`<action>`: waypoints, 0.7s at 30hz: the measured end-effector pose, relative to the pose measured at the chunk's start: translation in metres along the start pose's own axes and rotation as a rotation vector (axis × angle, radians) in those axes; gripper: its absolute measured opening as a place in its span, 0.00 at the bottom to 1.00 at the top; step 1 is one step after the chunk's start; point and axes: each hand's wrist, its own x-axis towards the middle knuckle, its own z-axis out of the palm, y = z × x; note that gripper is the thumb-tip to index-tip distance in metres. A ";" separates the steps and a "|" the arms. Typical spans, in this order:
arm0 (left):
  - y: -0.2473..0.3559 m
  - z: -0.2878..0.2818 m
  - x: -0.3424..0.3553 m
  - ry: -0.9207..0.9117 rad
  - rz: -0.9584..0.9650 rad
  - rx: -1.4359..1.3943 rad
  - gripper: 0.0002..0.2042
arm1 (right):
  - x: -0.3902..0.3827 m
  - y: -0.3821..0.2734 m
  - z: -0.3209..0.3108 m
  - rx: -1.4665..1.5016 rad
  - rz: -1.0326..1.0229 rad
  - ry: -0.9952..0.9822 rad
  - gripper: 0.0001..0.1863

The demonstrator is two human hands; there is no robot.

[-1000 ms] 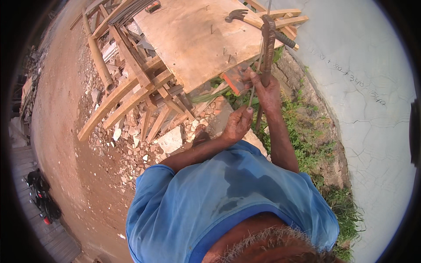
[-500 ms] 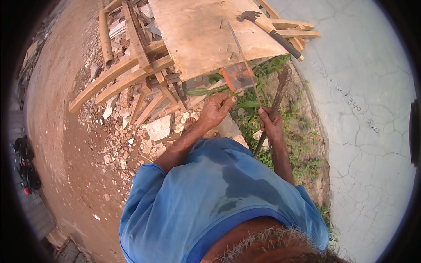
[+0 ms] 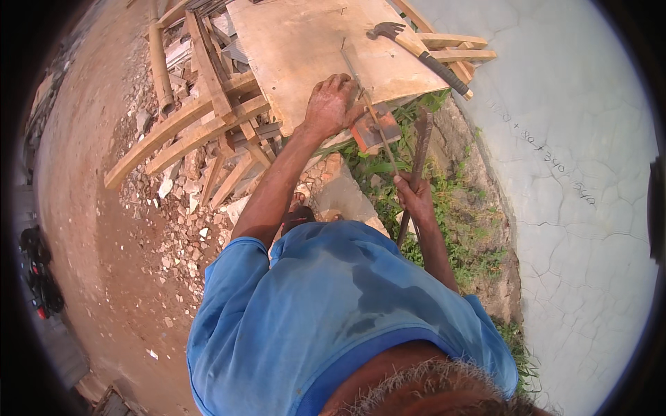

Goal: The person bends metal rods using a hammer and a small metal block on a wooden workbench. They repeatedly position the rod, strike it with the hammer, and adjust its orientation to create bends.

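A thin metal rod (image 3: 383, 137) slants from the pale wooden board (image 3: 288, 48) toward me. My right hand (image 3: 416, 197) is closed round its near end. A dark metal bar (image 3: 420, 142) also passes at this hand; whether the fingers hold it too is hard to see. My left hand (image 3: 333, 105) rests on the board's near part, beside the rod, its thumb apart and its fingertips partly hidden. Under the rod, at the board's near edge, is an orange and dark flat-sided piece (image 3: 374, 129). A claw hammer (image 3: 424, 58) lies on the board's right side.
Wooden beams (image 3: 184, 135) cross at the board's left, and more timber ends (image 3: 458, 47) stick out at right. Broken rubble (image 3: 187, 201) covers the ground at left. Green weeds (image 3: 444, 222) grow along a cracked pale wall (image 3: 576, 173). A bamboo pole (image 3: 159, 62) lies far left.
My left hand has moved forward from in front of the board onto it, beside the rod. My right hand stays on the rod; the dark bar's upper end has shifted left.
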 end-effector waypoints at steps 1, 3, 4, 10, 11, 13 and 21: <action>-0.001 0.002 0.003 -0.044 0.010 -0.005 0.28 | -0.001 0.000 0.002 0.030 0.008 -0.016 0.19; -0.002 0.007 0.010 -0.094 0.028 0.012 0.31 | -0.004 0.000 0.007 0.063 -0.015 0.021 0.20; -0.002 0.009 0.012 -0.101 0.034 0.033 0.31 | -0.006 0.000 0.010 0.075 -0.030 0.041 0.20; -0.007 0.011 0.020 -0.160 0.070 0.075 0.31 | -0.009 -0.004 0.012 0.124 0.031 0.040 0.19; -0.008 0.011 0.020 -0.161 0.078 0.080 0.30 | -0.008 -0.005 0.009 0.135 0.053 0.026 0.19; -0.010 0.012 0.021 -0.147 0.081 0.046 0.29 | -0.006 -0.007 0.004 0.127 0.082 0.016 0.19; -0.013 0.018 0.021 -0.041 0.120 0.066 0.24 | -0.006 -0.013 -0.001 0.083 0.091 0.000 0.21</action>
